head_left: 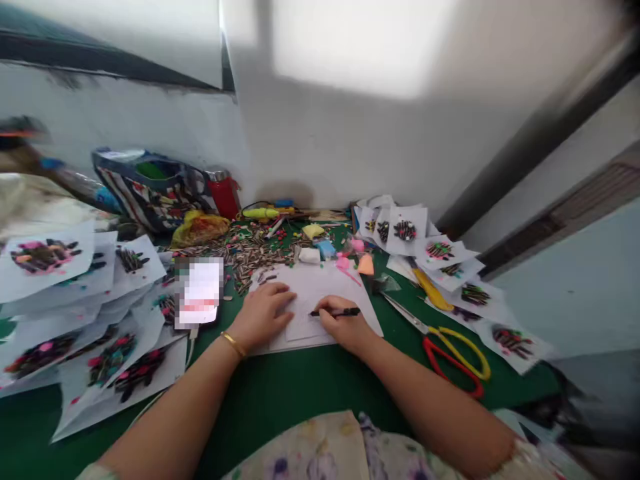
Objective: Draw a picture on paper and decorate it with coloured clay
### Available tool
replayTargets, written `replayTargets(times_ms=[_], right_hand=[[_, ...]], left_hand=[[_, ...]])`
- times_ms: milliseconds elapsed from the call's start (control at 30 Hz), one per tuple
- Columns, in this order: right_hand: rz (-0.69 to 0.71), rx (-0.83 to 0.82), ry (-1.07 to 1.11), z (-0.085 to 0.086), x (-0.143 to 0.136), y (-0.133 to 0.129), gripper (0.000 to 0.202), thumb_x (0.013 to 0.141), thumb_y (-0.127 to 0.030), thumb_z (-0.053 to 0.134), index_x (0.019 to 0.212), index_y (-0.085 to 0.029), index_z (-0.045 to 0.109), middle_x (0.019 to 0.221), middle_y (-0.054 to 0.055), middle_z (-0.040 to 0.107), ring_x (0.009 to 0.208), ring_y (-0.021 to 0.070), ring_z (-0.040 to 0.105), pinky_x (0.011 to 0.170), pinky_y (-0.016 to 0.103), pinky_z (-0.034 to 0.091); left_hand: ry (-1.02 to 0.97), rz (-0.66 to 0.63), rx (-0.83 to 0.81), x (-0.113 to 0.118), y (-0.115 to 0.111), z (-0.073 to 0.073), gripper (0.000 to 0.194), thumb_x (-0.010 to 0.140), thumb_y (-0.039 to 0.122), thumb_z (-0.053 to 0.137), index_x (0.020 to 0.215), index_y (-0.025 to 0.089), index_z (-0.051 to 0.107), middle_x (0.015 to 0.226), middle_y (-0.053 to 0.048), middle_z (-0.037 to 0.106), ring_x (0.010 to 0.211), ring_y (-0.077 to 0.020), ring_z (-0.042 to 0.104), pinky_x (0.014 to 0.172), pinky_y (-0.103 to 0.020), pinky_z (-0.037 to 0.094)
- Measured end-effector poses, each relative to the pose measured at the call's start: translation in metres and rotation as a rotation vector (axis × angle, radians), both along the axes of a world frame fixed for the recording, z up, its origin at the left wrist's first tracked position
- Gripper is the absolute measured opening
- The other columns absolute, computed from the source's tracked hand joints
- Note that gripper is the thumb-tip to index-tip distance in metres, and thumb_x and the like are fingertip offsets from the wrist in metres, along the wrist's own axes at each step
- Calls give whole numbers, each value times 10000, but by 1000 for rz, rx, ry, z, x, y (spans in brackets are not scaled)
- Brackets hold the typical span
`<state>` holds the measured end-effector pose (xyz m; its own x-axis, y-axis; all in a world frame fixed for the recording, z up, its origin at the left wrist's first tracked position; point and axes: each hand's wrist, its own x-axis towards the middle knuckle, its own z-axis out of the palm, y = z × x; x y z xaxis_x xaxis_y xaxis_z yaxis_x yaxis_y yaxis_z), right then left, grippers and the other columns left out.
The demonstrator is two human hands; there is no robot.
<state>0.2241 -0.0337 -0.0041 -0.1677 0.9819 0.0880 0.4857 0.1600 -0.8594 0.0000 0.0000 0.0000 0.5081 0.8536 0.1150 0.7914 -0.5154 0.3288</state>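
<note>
Right hand (345, 323): pinches black pen (349, 311), tip at paper (305, 293) | Left hand (267, 313): loosely spread, resting on paper's left edge | Scissors (427, 329): near right edge of worktop (265, 400)

A pale wall (310, 150) is being lit at twelve o'clock by a patch of light (365, 47) and edged at two by a dark strip (525, 137); at six, a green table (280, 393) is being seen.

Green tabletop (285, 387) free between forearms (200, 393); scissors (426, 329) obstruct right of paper (307, 287), phone (202, 292) left.
</note>
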Motion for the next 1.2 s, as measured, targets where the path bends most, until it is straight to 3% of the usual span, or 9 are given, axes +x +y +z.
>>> replayTargets(times_ms=[1200], right_hand=[[5,-19,-28,4,3,-5,166,761,-173,498,779,-208,660,710,-12,643,647,144,552,589,245,401]], left_hand=[[-26,9,0,-2,-1,1,402,826,340,629,1225,291,626,1295,-53,562,1212,-281,488,1013,-425,392]])
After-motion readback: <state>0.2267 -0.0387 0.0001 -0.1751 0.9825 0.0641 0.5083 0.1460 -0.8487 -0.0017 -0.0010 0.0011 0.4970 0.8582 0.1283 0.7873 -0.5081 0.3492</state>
